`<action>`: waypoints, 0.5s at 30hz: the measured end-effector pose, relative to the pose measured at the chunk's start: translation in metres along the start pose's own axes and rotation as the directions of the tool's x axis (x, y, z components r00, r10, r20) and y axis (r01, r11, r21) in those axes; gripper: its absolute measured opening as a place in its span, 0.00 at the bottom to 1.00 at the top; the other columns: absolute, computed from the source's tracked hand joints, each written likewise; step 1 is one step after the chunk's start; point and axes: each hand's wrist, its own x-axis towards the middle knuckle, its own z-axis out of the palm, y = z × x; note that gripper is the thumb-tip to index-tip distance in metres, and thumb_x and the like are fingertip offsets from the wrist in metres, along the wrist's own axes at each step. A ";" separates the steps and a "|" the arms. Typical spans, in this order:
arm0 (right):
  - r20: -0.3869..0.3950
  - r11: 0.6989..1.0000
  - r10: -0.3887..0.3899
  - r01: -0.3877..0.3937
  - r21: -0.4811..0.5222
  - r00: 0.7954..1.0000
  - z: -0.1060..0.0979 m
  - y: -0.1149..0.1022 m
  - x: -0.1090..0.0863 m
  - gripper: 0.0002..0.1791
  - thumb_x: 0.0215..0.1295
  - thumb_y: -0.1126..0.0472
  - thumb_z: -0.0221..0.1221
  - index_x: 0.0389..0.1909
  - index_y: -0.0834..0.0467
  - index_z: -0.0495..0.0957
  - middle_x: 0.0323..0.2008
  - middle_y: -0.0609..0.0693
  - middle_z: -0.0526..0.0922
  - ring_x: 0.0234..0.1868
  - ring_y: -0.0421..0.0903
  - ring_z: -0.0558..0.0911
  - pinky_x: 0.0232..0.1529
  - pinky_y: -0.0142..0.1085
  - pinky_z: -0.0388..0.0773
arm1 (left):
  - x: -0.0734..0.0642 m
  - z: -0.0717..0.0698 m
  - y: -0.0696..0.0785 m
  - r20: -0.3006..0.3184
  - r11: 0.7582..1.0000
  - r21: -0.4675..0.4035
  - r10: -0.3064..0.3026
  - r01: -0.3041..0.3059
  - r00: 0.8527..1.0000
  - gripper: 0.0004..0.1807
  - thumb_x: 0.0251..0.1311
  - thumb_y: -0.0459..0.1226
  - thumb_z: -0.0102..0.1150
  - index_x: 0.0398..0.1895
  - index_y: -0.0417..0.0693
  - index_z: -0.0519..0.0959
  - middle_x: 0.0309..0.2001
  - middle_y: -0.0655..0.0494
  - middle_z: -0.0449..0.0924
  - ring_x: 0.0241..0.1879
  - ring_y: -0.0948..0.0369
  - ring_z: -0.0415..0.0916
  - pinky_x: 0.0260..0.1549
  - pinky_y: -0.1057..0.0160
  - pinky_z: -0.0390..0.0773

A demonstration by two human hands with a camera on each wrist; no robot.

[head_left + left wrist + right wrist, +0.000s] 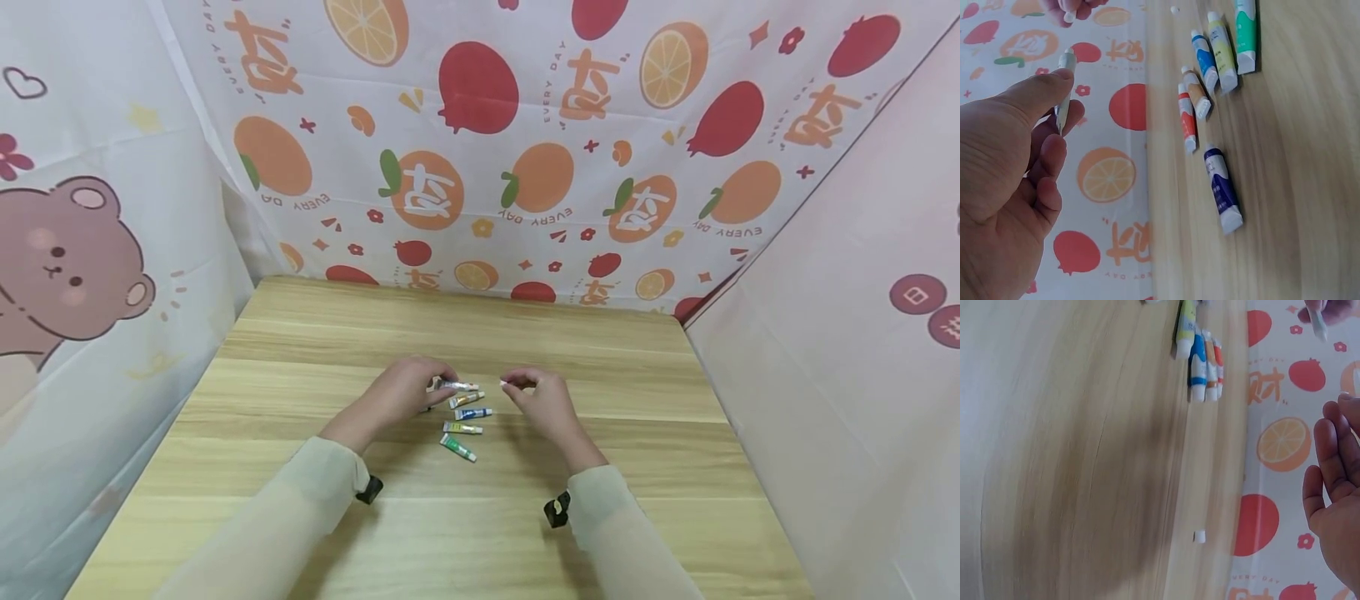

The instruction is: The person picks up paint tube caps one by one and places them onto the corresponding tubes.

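Note:
My left hand (408, 390) pinches a small white paint tube (1067, 61) between thumb and forefinger, its narrow end pointing toward the right hand. Across from it, my right hand (545, 402) pinches a tiny white cap (1070, 17) at its fingertips. The two hands are apart, above the table. Below lie a green tube (458, 447), a yellow tube (462, 428), a blue tube (472, 413), an orange-brown tube (1196, 92) and a red tube (1187, 119), roughly in a row. A purple tube (1220, 187) lies separately, mostly hidden by the left hand in the head view.
Another small white cap (1200, 536) lies on the wooden table (450, 533). A fruit-print cloth (480, 167) hangs at the table's back edge. Pale cloths stand along the left (180, 275) and right (817, 400) sides.

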 end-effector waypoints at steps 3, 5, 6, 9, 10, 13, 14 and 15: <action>0.020 1.000 -0.019 0.019 0.006 1.000 0.004 -0.003 -0.001 0.08 0.73 0.60 0.70 0.49 0.55 0.91 0.45 0.49 0.93 0.51 0.49 0.89 0.61 0.57 0.85 | 0.002 0.000 0.004 0.006 1.000 -0.006 0.006 -0.006 1.000 0.08 0.72 0.46 0.71 0.48 0.57 0.90 0.45 0.60 0.93 0.46 0.61 0.86 0.52 0.52 0.88; 0.034 0.999 -0.032 0.032 0.003 0.999 0.006 -0.004 -0.002 0.08 0.73 0.60 0.70 0.49 0.55 0.91 0.45 0.49 0.93 0.52 0.49 0.90 0.62 0.57 0.85 | 0.002 -0.001 0.007 0.012 1.000 -0.008 0.010 -0.010 1.000 0.08 0.72 0.46 0.71 0.49 0.56 0.90 0.45 0.60 0.92 0.45 0.61 0.86 0.51 0.53 0.88; 0.039 0.999 -0.037 0.037 0.006 0.999 0.007 -0.005 -0.002 0.08 0.73 0.60 0.70 0.49 0.55 0.91 0.45 0.49 0.94 0.52 0.49 0.90 0.62 0.57 0.85 | 0.002 0.000 0.008 0.014 1.000 -0.007 0.014 -0.014 1.000 0.09 0.72 0.46 0.71 0.49 0.56 0.90 0.45 0.60 0.92 0.45 0.62 0.86 0.51 0.53 0.88; 0.049 0.998 -0.058 0.057 0.006 0.997 0.010 -0.007 -0.003 0.08 0.73 0.61 0.70 0.49 0.55 0.91 0.45 0.49 0.94 0.51 0.49 0.90 0.62 0.56 0.85 | 0.003 0.001 0.010 0.010 1.000 -0.006 0.027 -0.027 1.000 0.09 0.72 0.46 0.70 0.49 0.56 0.90 0.45 0.60 0.92 0.46 0.62 0.86 0.52 0.53 0.88; 0.051 0.998 -0.060 0.059 0.011 0.997 0.010 -0.008 -0.004 0.08 0.72 0.61 0.70 0.49 0.55 0.91 0.45 0.49 0.94 0.51 0.49 0.90 0.62 0.56 0.85 | 0.004 0.002 0.011 0.006 0.999 -0.004 0.032 -0.032 0.999 0.08 0.72 0.46 0.70 0.48 0.56 0.90 0.45 0.60 0.92 0.46 0.61 0.87 0.52 0.53 0.88; 0.054 0.998 -0.065 0.064 0.008 0.996 0.012 -0.010 -0.005 0.07 0.72 0.61 0.71 0.48 0.54 0.91 0.44 0.49 0.93 0.51 0.49 0.89 0.61 0.54 0.86 | 0.005 0.003 0.012 -0.001 0.999 0.002 0.043 -0.043 0.999 0.08 0.73 0.46 0.70 0.48 0.55 0.90 0.45 0.60 0.92 0.46 0.61 0.87 0.51 0.53 0.88; 0.056 0.998 -0.065 0.064 0.007 0.996 0.012 -0.010 -0.005 0.07 0.72 0.60 0.71 0.48 0.53 0.91 0.44 0.48 0.93 0.50 0.48 0.89 0.61 0.54 0.86 | 0.005 0.003 0.013 -0.002 0.999 0.004 0.043 -0.043 0.999 0.08 0.73 0.46 0.70 0.48 0.56 0.90 0.45 0.61 0.92 0.46 0.61 0.87 0.51 0.53 0.88; 0.057 0.998 -0.065 0.064 0.006 0.996 0.012 -0.011 -0.005 0.07 0.72 0.60 0.71 0.48 0.53 0.91 0.44 0.48 0.93 0.50 0.47 0.89 0.60 0.53 0.86 | 0.005 0.003 0.014 -0.001 0.999 0.004 0.044 -0.044 0.999 0.08 0.73 0.46 0.70 0.48 0.56 0.90 0.45 0.61 0.92 0.46 0.61 0.87 0.51 0.53 0.88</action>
